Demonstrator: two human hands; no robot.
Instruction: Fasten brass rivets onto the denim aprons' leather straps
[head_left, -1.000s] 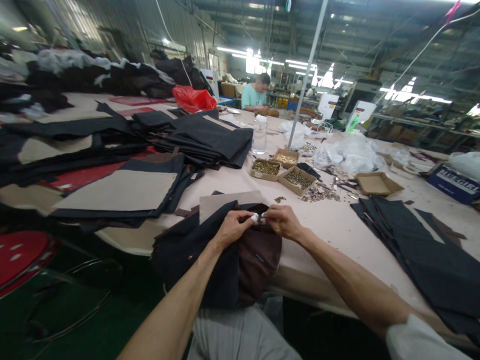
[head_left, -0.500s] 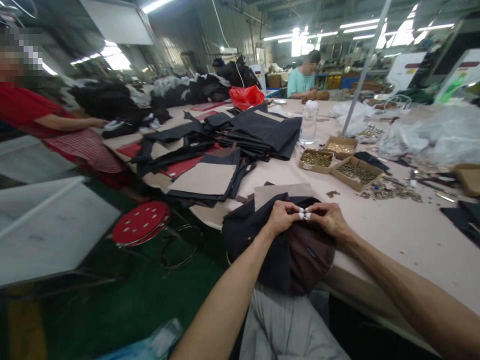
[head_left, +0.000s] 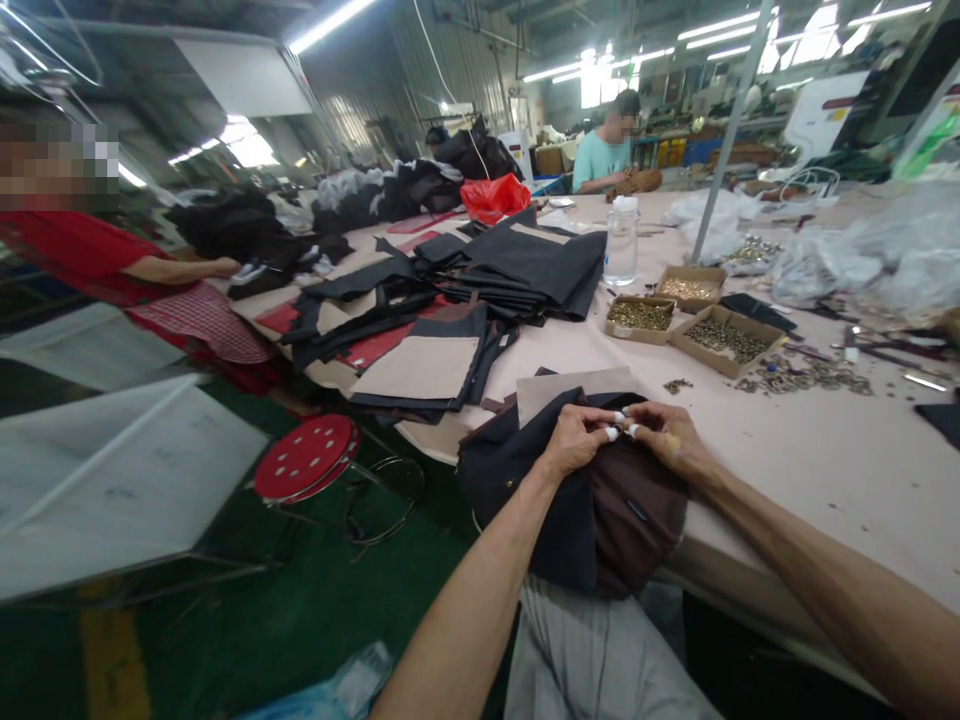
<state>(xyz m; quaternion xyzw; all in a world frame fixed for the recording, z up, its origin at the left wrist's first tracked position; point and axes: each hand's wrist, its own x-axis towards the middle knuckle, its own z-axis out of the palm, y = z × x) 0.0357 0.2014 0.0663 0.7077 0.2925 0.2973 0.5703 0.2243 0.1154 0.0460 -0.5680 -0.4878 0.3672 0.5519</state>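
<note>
My left hand (head_left: 576,438) and my right hand (head_left: 669,437) meet fingertip to fingertip over a dark navy and brown fabric piece (head_left: 600,505) that hangs off the near table edge onto my lap. Both hands are closed in a pinch on the fabric, with white tape on the fingertips. What sits between the fingertips is too small to make out. A tan panel (head_left: 574,383) lies just beyond the hands.
Three cardboard trays of brass hardware (head_left: 686,319) and loose pieces (head_left: 802,377) lie on the pink table (head_left: 810,450). A clear bottle (head_left: 621,243), stacked dark fabric (head_left: 517,262), a red stool (head_left: 306,457). A person in red (head_left: 112,265) at left, another in teal (head_left: 604,150) far back.
The view has swung left, bringing the red stool and the person in red into sight. My hands stay pinched together on the fabric, barely shifted.
</note>
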